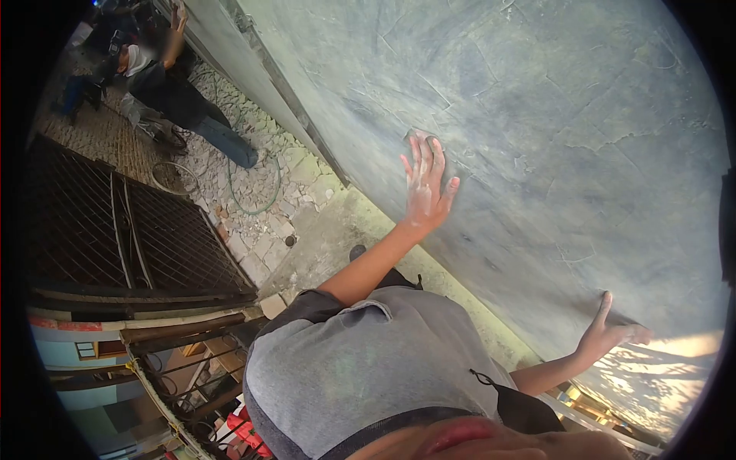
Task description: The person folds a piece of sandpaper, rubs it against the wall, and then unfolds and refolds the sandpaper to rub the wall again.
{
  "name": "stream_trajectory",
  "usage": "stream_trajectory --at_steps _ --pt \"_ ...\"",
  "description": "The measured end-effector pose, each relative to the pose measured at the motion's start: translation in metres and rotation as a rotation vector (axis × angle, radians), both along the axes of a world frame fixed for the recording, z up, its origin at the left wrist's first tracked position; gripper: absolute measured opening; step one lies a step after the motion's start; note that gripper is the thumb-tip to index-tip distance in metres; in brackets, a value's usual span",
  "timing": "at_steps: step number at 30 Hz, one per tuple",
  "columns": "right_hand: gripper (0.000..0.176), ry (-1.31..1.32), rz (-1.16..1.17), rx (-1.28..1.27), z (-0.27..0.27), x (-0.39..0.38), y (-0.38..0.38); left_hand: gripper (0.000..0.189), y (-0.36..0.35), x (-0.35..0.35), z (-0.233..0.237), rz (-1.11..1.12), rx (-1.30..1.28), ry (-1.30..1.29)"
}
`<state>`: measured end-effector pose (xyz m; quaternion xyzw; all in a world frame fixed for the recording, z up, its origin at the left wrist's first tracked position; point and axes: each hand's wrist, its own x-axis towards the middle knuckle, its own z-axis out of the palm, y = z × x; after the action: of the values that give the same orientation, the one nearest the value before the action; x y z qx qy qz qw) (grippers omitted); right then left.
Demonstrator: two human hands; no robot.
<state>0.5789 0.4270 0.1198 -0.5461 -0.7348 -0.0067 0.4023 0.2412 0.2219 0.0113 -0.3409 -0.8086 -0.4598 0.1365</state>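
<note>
My left hand (428, 184), whitened with dust, presses against the grey plastered wall (567, 146) with its fingers stretched out and thumb apart. A thin dark grey piece, which looks like sandpaper (410, 135), peeks out past the fingertips; most of it is hidden under the hand. Lower down on the right, my right hand (609, 333) rests at the same wall, its thumb spread away from the extended fingers. I see nothing held in it. Scratches and uneven trowel marks cover the wall surface.
Another person (180, 92) stands farther along the wall at upper left with a raised hand at it. Broken rubble (268, 180) and a green hose (253, 211) lie on the ground. A metal mesh gate (130, 222) stands at left. Sunlight falls on the wall's lower right.
</note>
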Motion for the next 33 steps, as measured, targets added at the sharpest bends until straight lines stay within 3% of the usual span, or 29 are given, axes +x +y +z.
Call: stream_trajectory --at_steps 4,8,11,14,16,20,24,27,29,33 --pt "0.126 -0.002 0.002 -0.003 0.003 0.000 -0.002 0.076 -0.014 -0.070 0.075 0.207 0.169 0.102" --pt "0.130 0.002 0.009 -0.020 0.002 0.001 0.000 0.075 -0.031 -0.114 0.105 0.273 0.284 0.068" --pt "0.130 0.012 0.019 0.001 0.000 0.002 0.002 0.075 -0.033 -0.127 0.085 0.321 0.315 -0.039" --pt "0.129 0.016 0.015 -0.022 0.001 0.001 0.000 0.074 -0.024 -0.123 0.026 0.335 0.359 -0.108" --pt "0.128 0.019 0.017 -0.038 0.002 0.001 -0.002 0.074 -0.010 -0.083 -0.011 0.301 0.306 -0.176" --pt "0.127 0.012 0.051 -0.026 0.000 0.002 0.002 0.076 -0.004 0.006 -0.057 0.048 -0.053 -0.202" --pt "0.127 0.006 0.070 -0.064 -0.002 0.006 0.006 0.074 -0.012 -0.030 -0.024 0.167 0.139 -0.329" --pt "0.128 -0.031 0.064 -0.012 -0.004 0.008 0.010 0.074 -0.043 -0.140 -0.021 0.217 0.463 -0.350" --pt "0.128 -0.019 0.091 -0.009 -0.002 0.006 0.009 0.077 -0.061 -0.192 -0.021 0.300 0.520 -0.401" --pt "0.128 -0.026 0.008 -0.070 0.001 0.005 0.005 0.078 -0.033 -0.141 -0.013 0.332 0.490 -0.384"
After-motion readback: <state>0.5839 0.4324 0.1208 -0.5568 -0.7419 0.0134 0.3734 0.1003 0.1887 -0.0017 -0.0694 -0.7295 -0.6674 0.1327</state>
